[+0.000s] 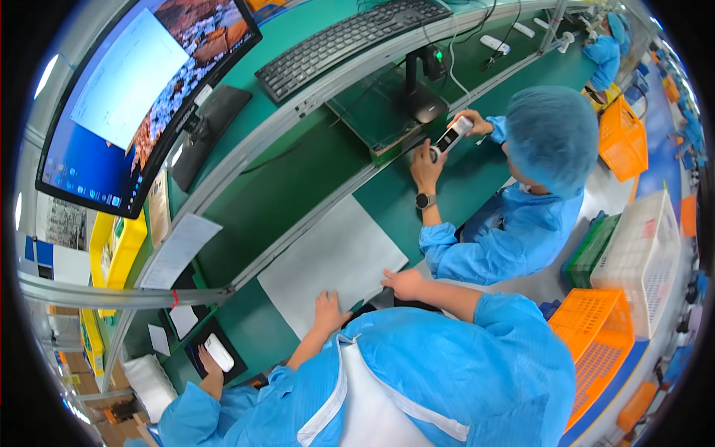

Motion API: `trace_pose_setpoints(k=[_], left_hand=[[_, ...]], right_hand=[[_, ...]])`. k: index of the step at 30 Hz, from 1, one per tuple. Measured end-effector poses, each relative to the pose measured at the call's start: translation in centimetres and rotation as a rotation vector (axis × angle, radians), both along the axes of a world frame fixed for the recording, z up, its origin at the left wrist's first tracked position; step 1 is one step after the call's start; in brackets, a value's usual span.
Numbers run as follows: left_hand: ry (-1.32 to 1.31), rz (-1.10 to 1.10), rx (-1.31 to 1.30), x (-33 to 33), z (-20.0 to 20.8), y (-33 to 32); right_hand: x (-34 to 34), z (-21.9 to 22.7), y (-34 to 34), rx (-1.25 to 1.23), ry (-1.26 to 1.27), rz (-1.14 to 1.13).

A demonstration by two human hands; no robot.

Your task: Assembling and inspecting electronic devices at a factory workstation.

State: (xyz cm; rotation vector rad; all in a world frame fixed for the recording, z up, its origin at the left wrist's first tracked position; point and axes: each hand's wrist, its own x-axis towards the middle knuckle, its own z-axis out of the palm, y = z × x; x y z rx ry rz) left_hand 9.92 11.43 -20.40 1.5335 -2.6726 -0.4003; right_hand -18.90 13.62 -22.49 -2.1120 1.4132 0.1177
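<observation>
A large white sheet [335, 257] lies on the green bench top in front of me. My left hand [328, 311] rests on its near edge, fingers stretched out flat on the surface. At the sheet's near right corner, my right hand [404, 284] is closed with the fingers curled in, gripping the edge. Whether the sheet is paper or thin foam I cannot tell. Part of its near edge is hidden by my hands and blue smock.
To the right, a co-worker in a blue cap [551, 134] holds a white handheld device [451, 138]. At lower left, another person's hand touches a white oval device [219, 353]. A monitor [141, 97] and keyboard [346, 43] stand on the shelf above. Orange [592, 335] and white crates [640, 253] stand at right.
</observation>
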Motion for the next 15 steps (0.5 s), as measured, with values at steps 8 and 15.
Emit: trace_pose_setpoints(k=[8,15], left_hand=[[-0.276,0.129,0.154,-2.4,-0.8,-0.8],[-0.218,0.198,0.09,-2.9,-1.3,-0.1]], right_hand=[[4.5,1.3,-3.2,-0.035,0.117,0.061],[6.4,0.3,-2.8,-0.111,0.183,0.204]])
